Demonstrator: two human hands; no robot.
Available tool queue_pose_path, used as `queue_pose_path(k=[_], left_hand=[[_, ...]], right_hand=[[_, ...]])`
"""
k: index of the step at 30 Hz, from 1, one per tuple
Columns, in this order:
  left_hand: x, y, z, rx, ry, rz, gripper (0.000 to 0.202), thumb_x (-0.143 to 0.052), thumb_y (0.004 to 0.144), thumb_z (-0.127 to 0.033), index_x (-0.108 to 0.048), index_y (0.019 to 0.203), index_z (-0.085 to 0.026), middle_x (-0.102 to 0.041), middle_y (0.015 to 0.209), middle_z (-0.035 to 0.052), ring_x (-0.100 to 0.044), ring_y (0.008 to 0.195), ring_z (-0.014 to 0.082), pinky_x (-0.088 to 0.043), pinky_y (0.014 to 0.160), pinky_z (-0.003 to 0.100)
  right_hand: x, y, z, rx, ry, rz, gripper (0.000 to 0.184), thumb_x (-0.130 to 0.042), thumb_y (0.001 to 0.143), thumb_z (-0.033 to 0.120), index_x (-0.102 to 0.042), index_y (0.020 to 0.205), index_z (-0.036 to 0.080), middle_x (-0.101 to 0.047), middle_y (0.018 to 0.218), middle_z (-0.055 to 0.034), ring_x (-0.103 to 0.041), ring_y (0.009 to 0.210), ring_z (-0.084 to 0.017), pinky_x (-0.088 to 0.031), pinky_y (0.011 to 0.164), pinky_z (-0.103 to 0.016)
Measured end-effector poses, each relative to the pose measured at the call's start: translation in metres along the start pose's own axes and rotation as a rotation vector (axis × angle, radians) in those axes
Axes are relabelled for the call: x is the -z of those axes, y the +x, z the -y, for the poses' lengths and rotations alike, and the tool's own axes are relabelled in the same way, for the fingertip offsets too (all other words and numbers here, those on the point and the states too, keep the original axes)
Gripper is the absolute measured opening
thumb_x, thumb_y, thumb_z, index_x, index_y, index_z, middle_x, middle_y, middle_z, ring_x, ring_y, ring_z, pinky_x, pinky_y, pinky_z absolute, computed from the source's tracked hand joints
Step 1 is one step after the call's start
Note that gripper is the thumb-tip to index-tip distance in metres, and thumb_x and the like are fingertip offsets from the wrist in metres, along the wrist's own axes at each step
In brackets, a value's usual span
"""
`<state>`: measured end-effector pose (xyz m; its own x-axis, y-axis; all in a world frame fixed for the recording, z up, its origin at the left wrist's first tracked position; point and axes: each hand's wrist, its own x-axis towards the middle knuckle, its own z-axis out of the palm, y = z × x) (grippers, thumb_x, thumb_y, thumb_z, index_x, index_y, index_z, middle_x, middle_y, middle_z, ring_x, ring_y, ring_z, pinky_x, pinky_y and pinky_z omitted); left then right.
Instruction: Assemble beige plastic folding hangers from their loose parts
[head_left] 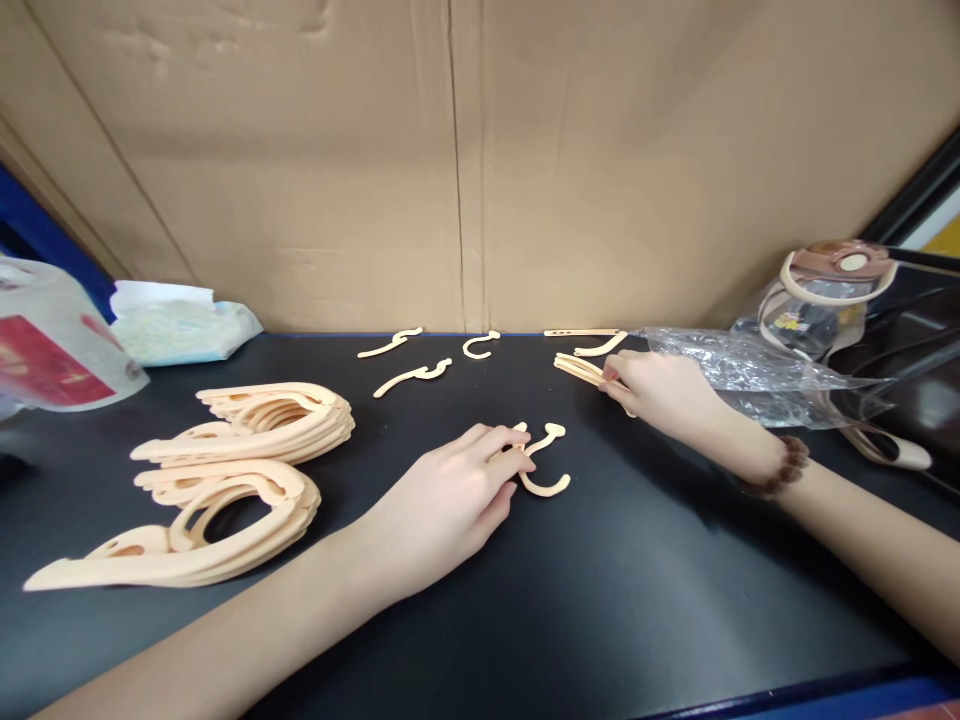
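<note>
Through the head camera, the two hands are apart over the black table [675,600]. The left hand [461,495] curls its fingers over a pair of cream hooks [547,491]; I can't tell how firmly it grips. At its two o'clock, the right hand [664,395], wearing a bracelet [787,466], is pinching some hanger arms [571,366], their tips poking out leftward. Look to eleven o'clock of the left hand: two loose pieces [397,381]; at twelve, a lone hook [480,339]. Around nine to ten, two stacks of hangers [315,425] sit side by side. A crinkled plastic bag [750,375] lies at the right hand's three o'clock, a bottle [817,300] at its two.
</note>
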<state>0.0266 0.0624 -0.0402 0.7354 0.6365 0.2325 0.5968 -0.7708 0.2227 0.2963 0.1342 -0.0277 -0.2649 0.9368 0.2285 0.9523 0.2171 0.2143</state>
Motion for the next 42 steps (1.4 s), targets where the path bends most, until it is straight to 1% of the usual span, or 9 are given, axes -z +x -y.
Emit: queue_pose_path(k=[5, 9, 12, 15, 18, 21, 26, 33, 42], left_hand=[[0.001, -0.003, 0.002, -0.013, -0.159, 0.04, 0.055, -0.04, 0.09, -0.002, -0.043, 0.139, -0.026, -0.043, 0.147, -0.0007, -0.042, 0.133, 0.0123, -0.038, 0.111, 0.028], [0.0, -0.001, 0.006, -0.039, -0.299, 0.018, 0.068, -0.037, 0.088, 0.006, -0.032, 0.144, -0.031, -0.032, 0.152, -0.0053, -0.036, 0.135, 0.0055, -0.029, 0.114, 0.02], [0.002, 0.001, 0.007, -0.005, -0.328, -0.018, 0.067, -0.04, 0.088, 0.005, -0.031, 0.143, -0.033, -0.033, 0.149, -0.005, -0.039, 0.132, 0.0063, -0.031, 0.112, 0.02], [0.004, 0.001, 0.007, 0.087, -0.205, -0.081, 0.048, -0.051, 0.091, -0.008, -0.042, 0.133, -0.029, -0.046, 0.135, -0.002, -0.05, 0.119, 0.0131, -0.042, 0.101, 0.027], [0.006, 0.002, 0.009, 0.191, -0.049, -0.092, 0.022, -0.056, 0.092, -0.024, -0.055, 0.114, -0.023, -0.058, 0.108, 0.0001, -0.058, 0.095, 0.0187, -0.048, 0.079, 0.033], [0.008, 0.004, 0.012, 0.234, -0.048, -0.039, 0.012, -0.054, 0.093, -0.023, -0.061, 0.103, -0.022, -0.06, 0.094, -0.0012, -0.059, 0.084, 0.0176, -0.046, 0.069, 0.031], [0.013, 0.004, 0.012, 0.227, -0.095, 0.001, 0.014, -0.053, 0.091, -0.013, -0.063, 0.098, -0.02, -0.06, 0.09, -0.0014, -0.058, 0.079, 0.0146, -0.044, 0.067, 0.028], [0.014, 0.003, 0.011, 0.215, -0.13, 0.003, 0.017, -0.051, 0.093, -0.012, -0.062, 0.102, -0.02, -0.06, 0.094, -0.0003, -0.06, 0.086, 0.0153, -0.045, 0.072, 0.027], [0.014, 0.003, 0.01, 0.19, -0.104, -0.02, 0.024, -0.051, 0.086, -0.006, -0.058, 0.105, -0.02, -0.059, 0.094, 0.0004, -0.057, 0.083, 0.0162, -0.044, 0.068, 0.027]], right_hand=[[0.005, -0.008, 0.011, 0.136, 0.115, -0.015, 0.015, -0.051, 0.095, 0.028, -0.064, 0.098, 0.02, -0.07, 0.091, -0.0031, -0.065, 0.078, -0.022, -0.038, 0.06, -0.029], [0.008, -0.014, 0.02, 0.327, 0.341, 0.0, 0.014, -0.053, 0.095, 0.028, -0.061, 0.106, 0.024, -0.067, 0.1, 0.0009, -0.063, 0.085, -0.015, -0.043, 0.07, -0.025], [0.009, -0.018, 0.025, 0.402, 0.531, 0.004, 0.015, -0.053, 0.096, 0.028, -0.061, 0.106, 0.023, -0.066, 0.098, 0.0004, -0.062, 0.084, -0.015, -0.044, 0.07, -0.026], [0.009, -0.021, 0.028, 0.435, 0.604, 0.012, 0.017, -0.052, 0.096, 0.03, -0.061, 0.109, 0.024, -0.065, 0.097, 0.0009, -0.061, 0.083, -0.015, -0.044, 0.07, -0.026], [0.009, -0.022, 0.029, 0.461, 0.609, -0.002, 0.017, -0.05, 0.097, 0.027, -0.061, 0.11, 0.023, -0.065, 0.098, 0.0009, -0.061, 0.082, -0.014, -0.045, 0.07, -0.026], [0.01, -0.022, 0.03, 0.507, 0.551, -0.026, 0.019, -0.046, 0.098, 0.023, -0.061, 0.109, 0.02, -0.065, 0.099, -0.0013, -0.061, 0.082, -0.015, -0.046, 0.07, -0.027], [0.01, -0.023, 0.032, 0.579, 0.427, -0.077, 0.025, -0.04, 0.1, 0.022, -0.062, 0.11, 0.017, -0.065, 0.101, -0.0057, -0.06, 0.085, -0.018, -0.047, 0.071, -0.03], [0.012, -0.026, 0.034, 0.588, 0.372, -0.255, 0.026, -0.04, 0.101, 0.025, -0.065, 0.101, 0.015, -0.066, 0.099, -0.0058, -0.06, 0.084, -0.017, -0.046, 0.07, -0.03], [0.017, -0.031, 0.04, 0.704, 0.458, -0.212, 0.026, -0.046, 0.099, 0.032, -0.065, 0.103, 0.015, -0.064, 0.108, -0.0075, -0.058, 0.092, -0.018, -0.047, 0.082, -0.032]])
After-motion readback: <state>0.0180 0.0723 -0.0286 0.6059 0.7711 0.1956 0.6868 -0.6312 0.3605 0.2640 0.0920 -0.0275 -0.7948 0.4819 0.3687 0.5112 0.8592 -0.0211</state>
